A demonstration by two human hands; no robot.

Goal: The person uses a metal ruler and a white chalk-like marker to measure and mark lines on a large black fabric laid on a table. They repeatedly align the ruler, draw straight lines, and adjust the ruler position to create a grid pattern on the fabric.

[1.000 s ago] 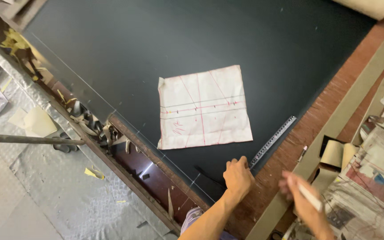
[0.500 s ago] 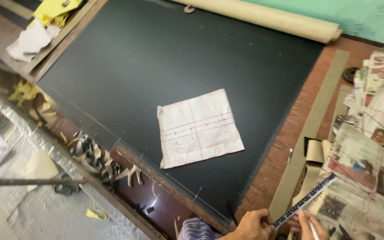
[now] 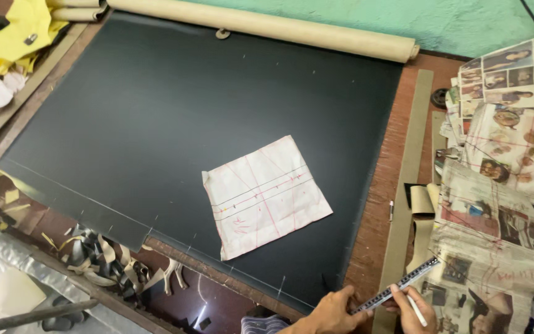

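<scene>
Gripping a metal ruler (image 3: 397, 291) slanted up-right, left hand (image 3: 332, 312) pinching its lower end, right hand (image 3: 412, 309) clasping a pen (image 3: 416, 310)

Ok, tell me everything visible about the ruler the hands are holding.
The ruler is a long, narrow, flat strip, metal by its grey sheen, with fine graduation marks along its length. It lies tilted, lower end toward the left hand, upper end over the newspapers. Both hands grip its lower part; the right hand also holds a white pencil-like stick.
</scene>
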